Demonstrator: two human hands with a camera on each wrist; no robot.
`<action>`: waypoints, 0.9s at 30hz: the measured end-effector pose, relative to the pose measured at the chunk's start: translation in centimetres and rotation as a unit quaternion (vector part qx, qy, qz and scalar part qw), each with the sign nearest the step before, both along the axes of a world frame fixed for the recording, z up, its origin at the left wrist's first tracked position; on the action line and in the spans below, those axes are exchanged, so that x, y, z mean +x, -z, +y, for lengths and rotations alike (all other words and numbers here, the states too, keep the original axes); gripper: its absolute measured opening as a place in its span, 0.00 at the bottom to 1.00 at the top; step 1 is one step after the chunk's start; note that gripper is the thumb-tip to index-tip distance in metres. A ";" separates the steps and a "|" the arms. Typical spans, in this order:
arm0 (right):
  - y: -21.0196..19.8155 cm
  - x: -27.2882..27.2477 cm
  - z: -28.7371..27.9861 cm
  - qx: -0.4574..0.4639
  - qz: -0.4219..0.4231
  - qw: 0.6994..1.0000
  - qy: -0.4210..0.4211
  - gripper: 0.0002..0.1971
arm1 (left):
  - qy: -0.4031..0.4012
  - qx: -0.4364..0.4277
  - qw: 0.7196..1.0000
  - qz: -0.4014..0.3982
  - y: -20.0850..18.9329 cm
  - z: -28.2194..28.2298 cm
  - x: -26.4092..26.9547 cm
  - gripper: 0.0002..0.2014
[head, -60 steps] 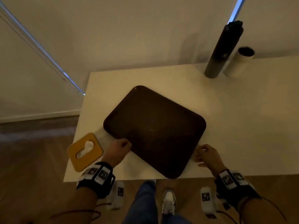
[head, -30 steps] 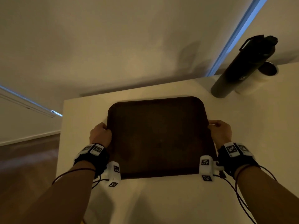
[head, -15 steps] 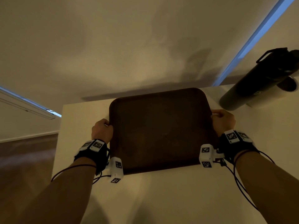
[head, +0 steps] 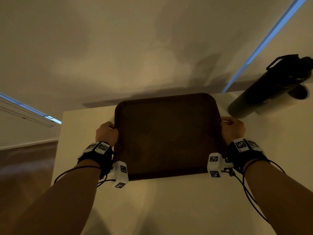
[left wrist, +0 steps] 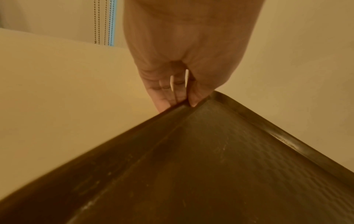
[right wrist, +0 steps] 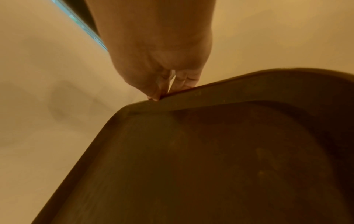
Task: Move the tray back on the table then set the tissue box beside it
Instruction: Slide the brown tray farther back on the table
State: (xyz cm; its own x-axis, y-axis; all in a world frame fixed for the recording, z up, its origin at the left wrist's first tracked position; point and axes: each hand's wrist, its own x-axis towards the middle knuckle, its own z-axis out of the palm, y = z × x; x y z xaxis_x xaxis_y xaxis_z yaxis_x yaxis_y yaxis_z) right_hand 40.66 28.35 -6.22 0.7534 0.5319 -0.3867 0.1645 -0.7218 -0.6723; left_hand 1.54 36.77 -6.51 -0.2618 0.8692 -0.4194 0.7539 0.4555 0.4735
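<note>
My left hand [head: 106,133] is clamped on the left rim of the tray [head: 167,136], thumb on top and fingers [left wrist: 164,97] tucked under the lip, and my right hand [head: 232,128] pinches the right rim the same way. I take both sides so the wide, flat tray stays level and square to the table [head: 169,209] edge as it goes toward the far side. The tray sits far on the table, its far edge close to the wall; whether it rests fully down or is slightly raised, I cannot tell. Just right of it, at the far right, stand a dark bottle [head: 271,87] and a pale cup [head: 291,97], near my right hand, so I judge there is little room to drift that way. The tissue box is not in view.
</note>
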 end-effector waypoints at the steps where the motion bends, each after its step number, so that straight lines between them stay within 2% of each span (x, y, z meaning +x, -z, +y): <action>1: 0.0 0.0 0.0 0.000 0.000 1.000 0.000 0.16 | 0.001 -0.001 1.000 0.001 0.0 0.0 0.1 0.14; 15: 0.2 -0.1 -0.1 -0.011 -0.013 1.000 -0.010 0.16 | 0.000 -0.018 1.000 -0.006 -0.2 0.1 0.0 0.16; 19: -0.4 -1.1 -1.4 0.009 -0.043 0.999 -0.002 0.18 | -0.030 -0.002 0.999 -0.029 -1.0 -1.1 -0.9 0.14; 23: -1.3 -4.3 -4.1 0.060 -0.096 0.993 -0.041 0.18 | -0.063 -0.003 0.995 -0.075 -2.5 -4.1 -2.6 0.14; 25: -1.8 -6.6 -6.0 0.091 -0.082 0.990 -0.076 0.17 | -0.076 -0.006 0.991 -0.114 -3.9 -6.3 -3.1 0.13; 27: -2.7 -9.5 -8.5 0.106 -0.029 0.984 -0.138 0.14 | -0.080 -0.011 0.984 -0.158 -5.6 -9.2 -3.9 0.12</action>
